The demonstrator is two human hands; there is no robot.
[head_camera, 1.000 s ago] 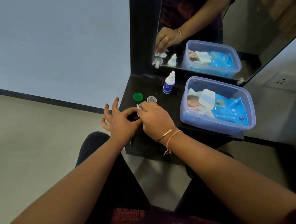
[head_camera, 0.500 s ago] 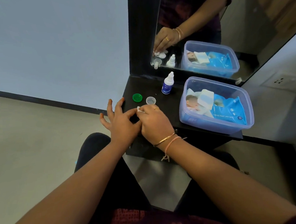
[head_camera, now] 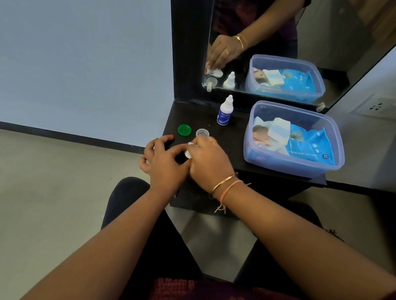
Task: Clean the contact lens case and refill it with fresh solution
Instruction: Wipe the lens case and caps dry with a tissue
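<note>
- Our right hand pinches a small white round plastic case piece at its fingertips.
- Our left hand has its thumb right up against it; gripping or not, we can't tell.

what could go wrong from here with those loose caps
The loose green round cap lies near the black shelf's left edge, close to the left hand; a nudge may knock it off. The small clear cap sits just beyond the right hand and could be swept away too.

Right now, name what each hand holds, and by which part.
Right hand pinches a small white piece by one edge. Left hand: hold hidden, cannot tell.
</note>
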